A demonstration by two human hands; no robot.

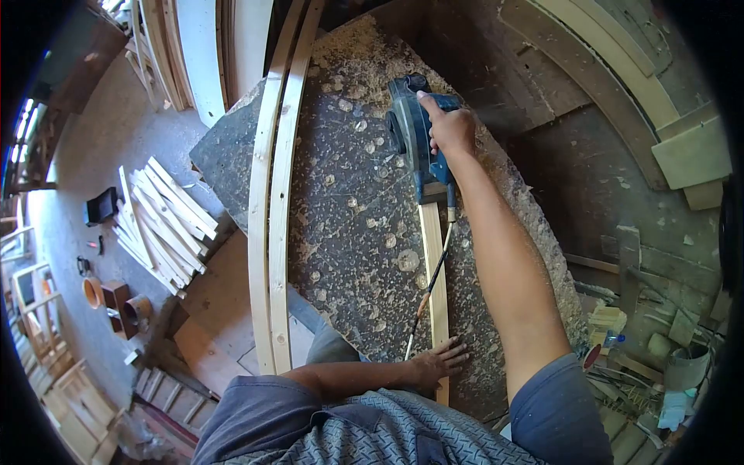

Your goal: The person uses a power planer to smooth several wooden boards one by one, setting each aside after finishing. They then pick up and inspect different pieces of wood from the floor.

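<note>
My right hand [451, 130] is closed around the handle of a blue electric planer [421, 132]. The planer rests on a narrow wooden strip [434, 271], at its far visible part. My left hand [435, 365] lies on the near end of that strip, close to my body, with its fingers spread. A taped power cord [439, 275] runs back from the planer along the strip toward my left forearm. Two long wooden boards [277, 186] lie side by side to the left of the strip.
Shavings cover the dark worktable [341, 232]. A pile of thin wooden strips [163, 225] lies on the floor at left, near a black box [101, 207]. Large curved boards [589, 85] and offcuts [608, 322] are at right.
</note>
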